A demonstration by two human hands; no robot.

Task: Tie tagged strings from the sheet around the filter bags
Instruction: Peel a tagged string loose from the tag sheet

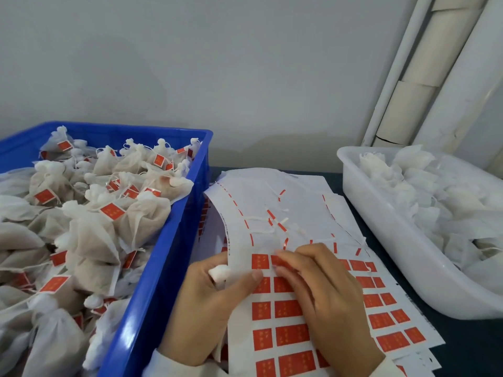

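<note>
Your tabletop meets a grey wall; left hand grips a filter bag, right hand pinches the tag sheet between crates.

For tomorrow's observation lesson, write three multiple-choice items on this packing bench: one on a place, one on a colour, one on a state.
1. Where do the tagged, tied bags lie?
A. white tub
B. blue crate
C. on the sheet

2. What colour are the tags on the sheet?
A. red
B. green
C. black

3. What is the left hand doing?
A. resting flat and open
B. out of view
C. gripping a white bag neck

Key: 1 B, tagged bags fill the blue crate; 2 A, rows of red rectangles; 3 C, fingers curl round a white tuft.
</note>
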